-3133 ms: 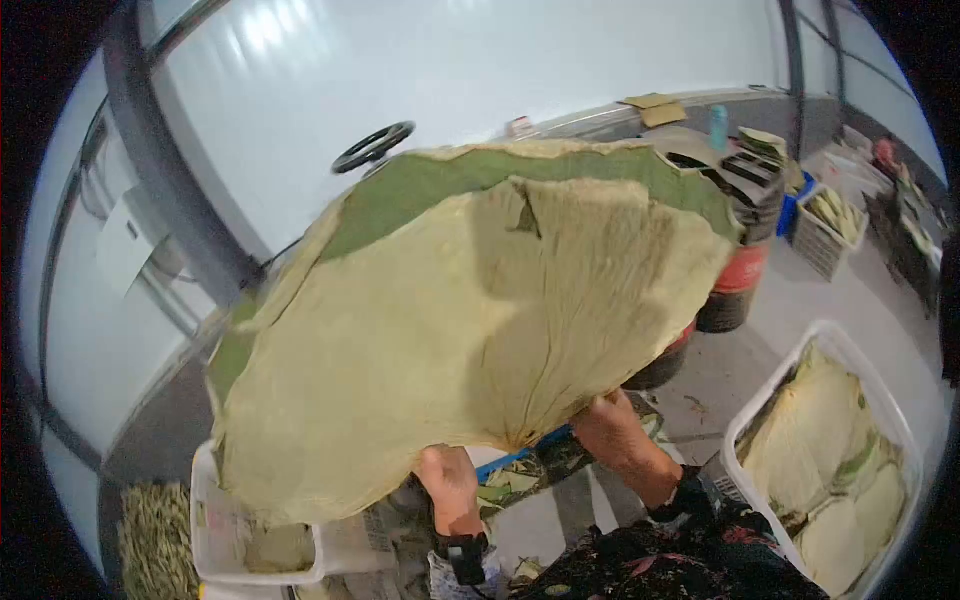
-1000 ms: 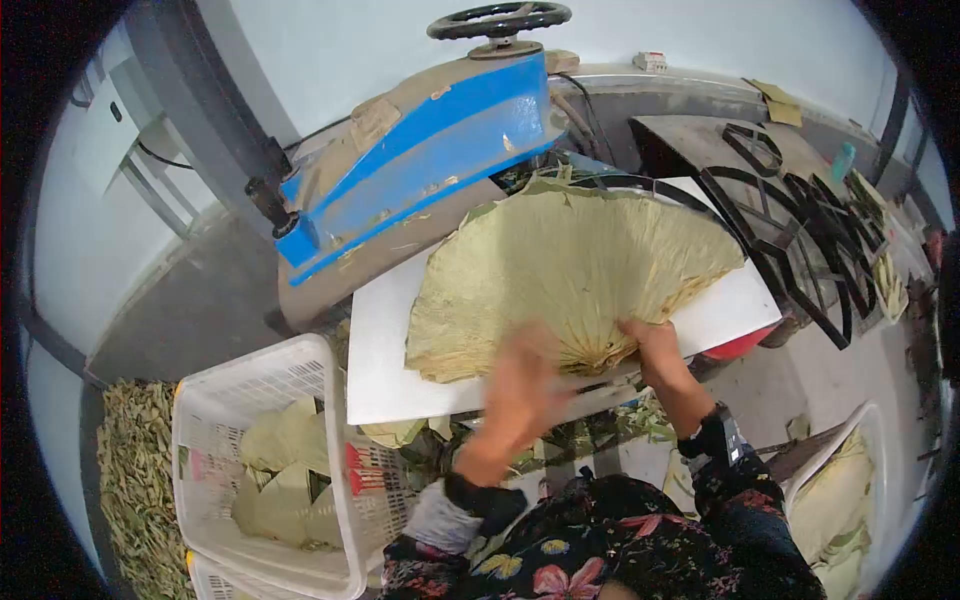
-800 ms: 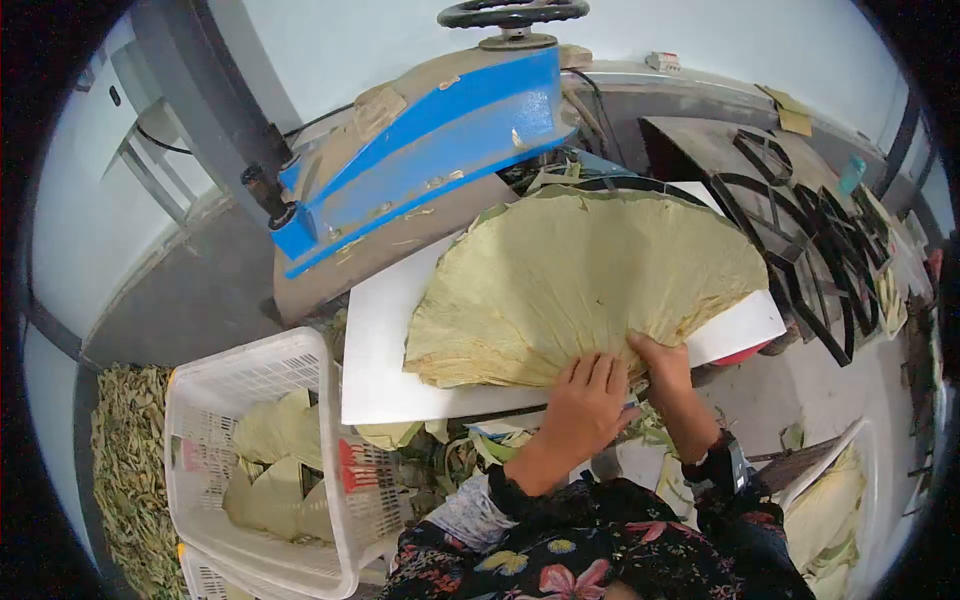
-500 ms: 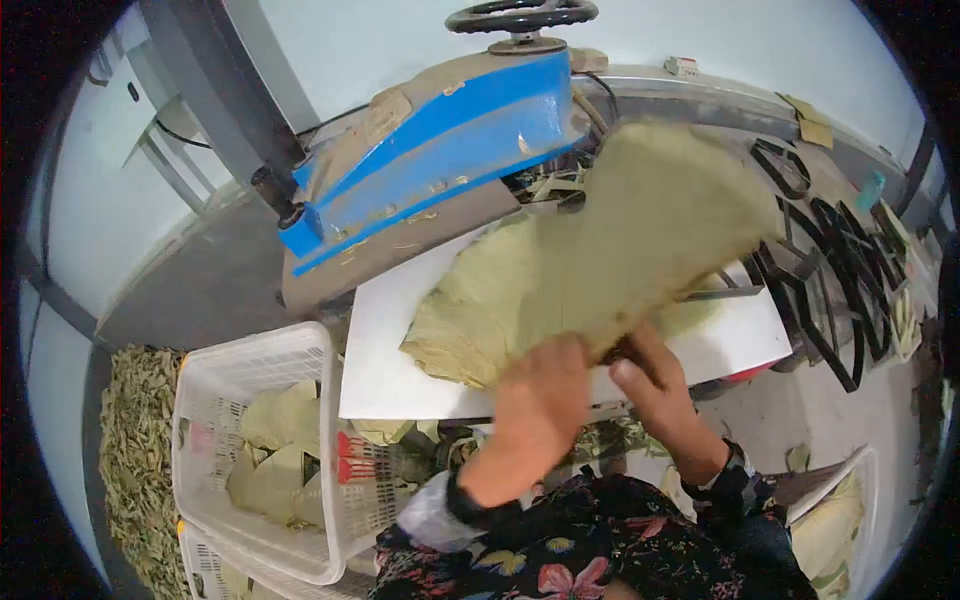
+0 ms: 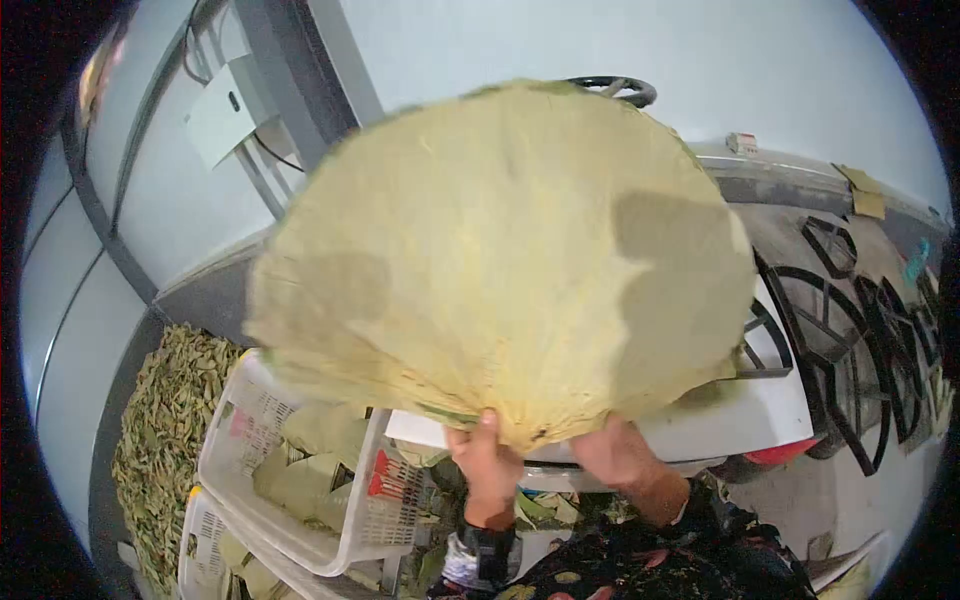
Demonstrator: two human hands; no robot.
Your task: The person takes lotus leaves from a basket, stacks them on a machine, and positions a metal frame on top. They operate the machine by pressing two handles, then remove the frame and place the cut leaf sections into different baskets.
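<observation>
A broad, fan-shaped dried leaf [image 5: 500, 250], pale yellow-green, is spread wide and held up in front of me, hiding most of the blue machine behind it. My left hand [image 5: 485, 465] grips its lower edge, thumb on the near face. At the lower right edge my right hand [image 5: 622, 460] is slightly blurred, with its fingers behind the leaf. Under the leaf, part of the white board [image 5: 740, 425] shows.
White crates [image 5: 365, 510] with leaf pieces stand at lower left, beside a heap of leaf scraps [image 5: 175, 430]. Black metal frames [image 5: 850, 360] lie at right. A black handwheel [image 5: 635, 92] shows above the leaf.
The leaf, earlier folded over and blurred above the board, is now opened out and raised upright. Both hands have moved lower, and the head view has shifted.
</observation>
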